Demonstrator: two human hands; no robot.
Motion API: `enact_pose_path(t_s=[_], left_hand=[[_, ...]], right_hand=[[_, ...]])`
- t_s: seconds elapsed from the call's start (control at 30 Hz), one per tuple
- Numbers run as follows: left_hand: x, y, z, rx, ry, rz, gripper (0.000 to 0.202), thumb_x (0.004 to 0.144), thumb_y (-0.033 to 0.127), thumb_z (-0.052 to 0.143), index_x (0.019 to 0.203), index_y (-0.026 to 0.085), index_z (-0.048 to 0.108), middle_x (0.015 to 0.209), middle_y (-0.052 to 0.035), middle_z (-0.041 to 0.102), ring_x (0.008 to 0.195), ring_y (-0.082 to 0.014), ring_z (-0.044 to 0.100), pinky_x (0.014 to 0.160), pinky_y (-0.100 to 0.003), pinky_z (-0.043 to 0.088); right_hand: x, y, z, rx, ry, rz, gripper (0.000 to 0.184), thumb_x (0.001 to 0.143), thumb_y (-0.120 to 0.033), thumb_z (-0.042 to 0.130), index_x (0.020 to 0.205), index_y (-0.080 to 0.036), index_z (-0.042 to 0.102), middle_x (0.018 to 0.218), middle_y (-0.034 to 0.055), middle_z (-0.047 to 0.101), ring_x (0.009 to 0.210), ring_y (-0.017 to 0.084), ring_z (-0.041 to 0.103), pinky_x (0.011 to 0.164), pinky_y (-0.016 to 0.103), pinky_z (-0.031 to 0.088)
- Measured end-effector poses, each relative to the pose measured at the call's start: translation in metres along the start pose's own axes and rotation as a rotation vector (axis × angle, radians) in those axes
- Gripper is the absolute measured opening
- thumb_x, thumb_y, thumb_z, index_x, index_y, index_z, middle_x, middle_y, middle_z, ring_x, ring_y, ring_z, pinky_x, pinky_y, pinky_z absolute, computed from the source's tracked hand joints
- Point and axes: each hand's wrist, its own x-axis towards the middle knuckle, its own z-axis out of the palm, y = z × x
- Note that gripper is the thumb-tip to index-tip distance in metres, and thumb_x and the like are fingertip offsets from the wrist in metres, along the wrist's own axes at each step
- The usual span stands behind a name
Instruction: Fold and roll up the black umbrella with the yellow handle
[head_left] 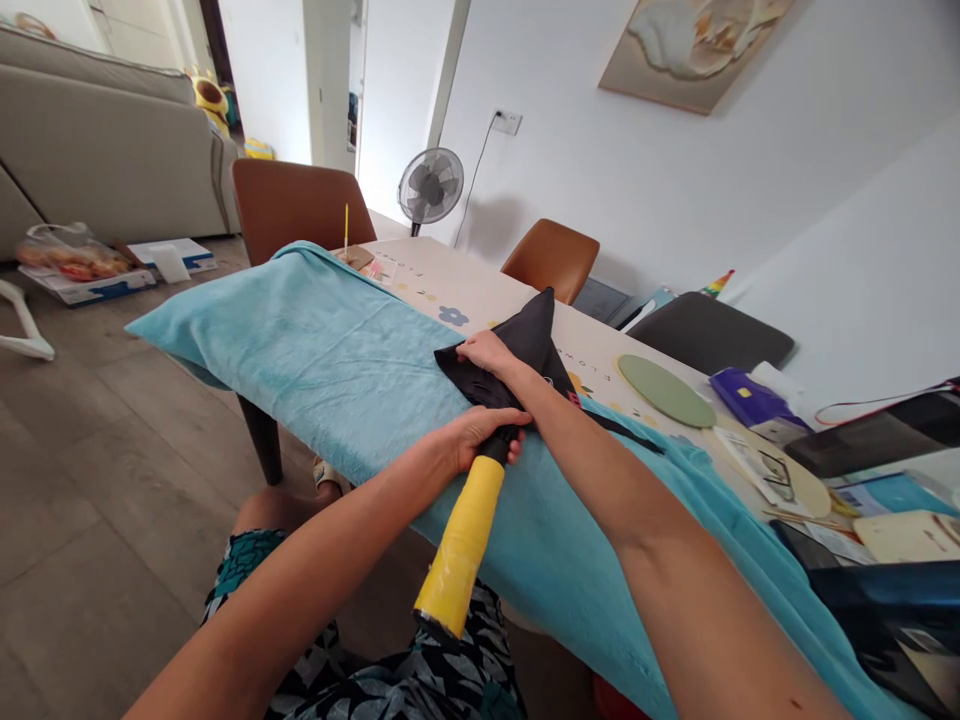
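Note:
A black folding umbrella point(526, 335) lies loosely folded over the light-blue blanket point(337, 350), its yellow wrapped handle point(461, 550) pointing down toward my lap. My left hand point(487, 430) is wrapped around the umbrella's black neck just above the handle. Farther up, my right hand point(486, 352) pinches a fold of the black fabric near its left corner. My right forearm crosses above the left fingertips and covers part of the cloth. A thin black strap point(626, 432) trails from the fabric to the right across the blanket.
The blanket drapes over the near side of a table point(480, 285) with a flower print. A green oval mat point(666, 390), a purple pack point(754, 400) and glasses point(776, 475) lie to the right. Chairs point(551, 258) and a fan point(431, 187) stand beyond.

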Motion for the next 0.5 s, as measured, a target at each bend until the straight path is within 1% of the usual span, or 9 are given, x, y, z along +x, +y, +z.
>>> enact_pose_path(t_s=[0.07, 0.1, 0.17, 0.23, 0.3, 0.37, 0.43, 0.5], left_hand=[[0.0, 0.0, 0.0, -0.014, -0.003, 0.0, 0.009, 0.075, 0.015, 0.058, 0.069, 0.012, 0.051, 0.055, 0.0, 0.052, 0.041, -0.008, 0.047, 0.036, -0.018, 0.038], [0.0, 0.0, 0.0, -0.019, -0.004, -0.002, 0.008, 0.075, 0.014, 0.057, 0.069, 0.012, 0.051, 0.055, 0.0, 0.052, 0.041, -0.0079, 0.047, 0.036, -0.018, 0.038], [0.0, 0.001, 0.0, -0.027, -0.003, -0.005, 0.008, 0.075, 0.013, 0.055, 0.068, 0.012, 0.05, 0.055, -0.0001, 0.051, 0.041, -0.0077, 0.046, 0.035, -0.018, 0.038], [-0.001, 0.002, -0.001, -0.043, -0.006, -0.017, 0.009, 0.076, 0.012, 0.053, 0.067, 0.012, 0.049, 0.055, -0.0001, 0.051, 0.041, -0.0071, 0.045, 0.035, -0.017, 0.037], [-0.001, 0.003, -0.001, -0.063, -0.012, -0.034, 0.011, 0.077, 0.012, 0.052, 0.066, 0.012, 0.049, 0.055, 0.0, 0.05, 0.04, -0.0062, 0.044, 0.034, -0.017, 0.036], [-0.002, 0.004, -0.001, -0.081, -0.014, -0.052, 0.013, 0.078, 0.013, 0.051, 0.065, 0.012, 0.048, 0.056, 0.0001, 0.05, 0.04, -0.0055, 0.043, 0.034, -0.016, 0.036], [-0.002, 0.004, 0.0, -0.096, -0.01, -0.061, 0.014, 0.078, 0.013, 0.05, 0.065, 0.012, 0.047, 0.055, 0.0004, 0.05, 0.039, -0.0049, 0.042, 0.033, -0.015, 0.035], [-0.003, 0.005, 0.0, -0.11, -0.008, -0.066, 0.015, 0.079, 0.013, 0.049, 0.065, 0.012, 0.047, 0.055, 0.0005, 0.049, 0.039, -0.0047, 0.042, 0.033, -0.015, 0.035]], right_hand=[[-0.001, -0.002, 0.002, 0.001, -0.014, 0.01, 0.014, 0.055, -0.013, 0.062, 0.042, -0.015, 0.057, 0.033, -0.0042, 0.041, 0.048, 0.011, 0.047, 0.05, 0.02, 0.038], [-0.002, -0.005, 0.002, 0.018, -0.009, 0.014, 0.013, 0.056, -0.015, 0.063, 0.044, -0.015, 0.057, 0.035, -0.004, 0.043, 0.049, 0.011, 0.048, 0.05, 0.02, 0.039], [-0.008, -0.011, 0.0, 0.066, -0.004, 0.003, 0.011, 0.062, -0.02, 0.061, 0.053, -0.014, 0.06, 0.046, -0.002, 0.053, 0.053, 0.01, 0.051, 0.051, 0.019, 0.041], [-0.018, -0.018, -0.006, 0.163, 0.033, -0.016, 0.013, 0.069, -0.023, 0.055, 0.064, -0.012, 0.061, 0.062, 0.0014, 0.061, 0.059, 0.01, 0.056, 0.053, 0.018, 0.045], [-0.03, -0.021, -0.018, 0.308, 0.123, -0.041, 0.014, 0.073, -0.023, 0.052, 0.072, -0.012, 0.061, 0.072, 0.0039, 0.064, 0.062, 0.01, 0.059, 0.052, 0.019, 0.047], [-0.043, -0.018, -0.035, 0.436, 0.235, -0.062, 0.013, 0.071, -0.023, 0.054, 0.074, -0.013, 0.06, 0.073, 0.004, 0.063, 0.062, 0.011, 0.06, 0.049, 0.019, 0.048], [-0.058, -0.01, -0.053, 0.482, 0.314, -0.054, 0.012, 0.07, -0.025, 0.056, 0.074, -0.014, 0.061, 0.071, 0.0029, 0.063, 0.059, 0.011, 0.059, 0.047, 0.019, 0.048], [-0.072, 0.001, -0.069, 0.475, 0.368, -0.037, 0.013, 0.071, -0.027, 0.057, 0.075, -0.015, 0.061, 0.07, 0.0025, 0.063, 0.058, 0.011, 0.059, 0.049, 0.02, 0.048]])
